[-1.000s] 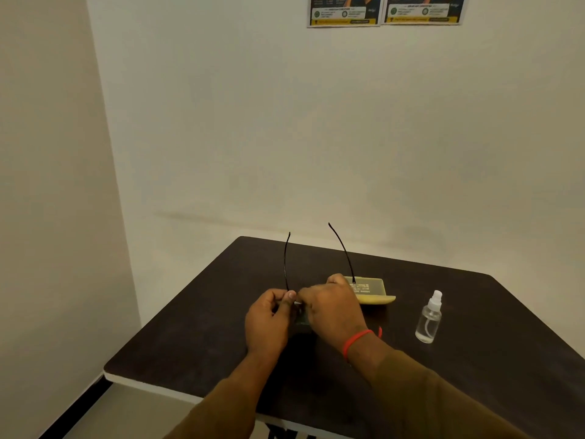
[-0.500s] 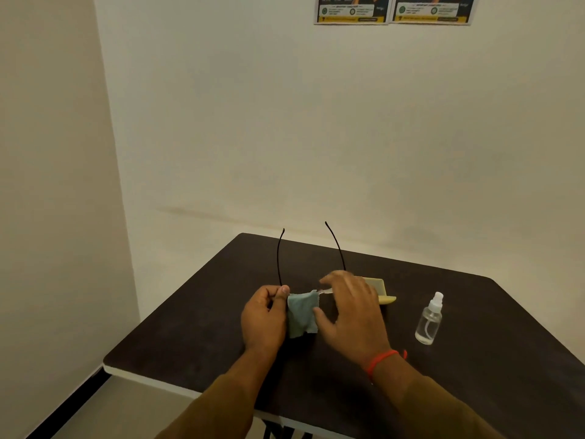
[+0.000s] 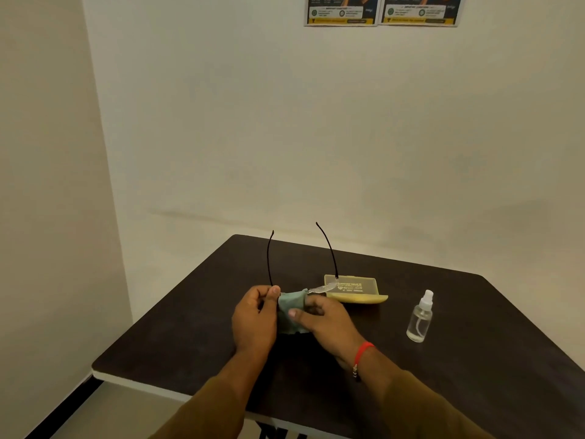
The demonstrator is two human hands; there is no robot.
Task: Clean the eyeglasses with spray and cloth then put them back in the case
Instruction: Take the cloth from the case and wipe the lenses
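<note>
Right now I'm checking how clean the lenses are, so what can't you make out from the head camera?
Head view only:
- Left lens of the eyeglasses: hidden by the cloth, left hand and right hand.
- Right lens: clear and too small; no smudges can be judged.
- Print on the case: too small to read.
- Spray bottle: liquid level unclear.
- Posters: cut off by the top edge.

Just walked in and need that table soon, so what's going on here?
A person is cleaning eyeglasses over the table. The left hand pinches the frame at one end, temples pointing up and away. The right hand presses a cloth against one lens. The case lies open behind the hands, and the spray bottle stands upright to the right, untouched. The glasses aren't back in the case yet.
</note>
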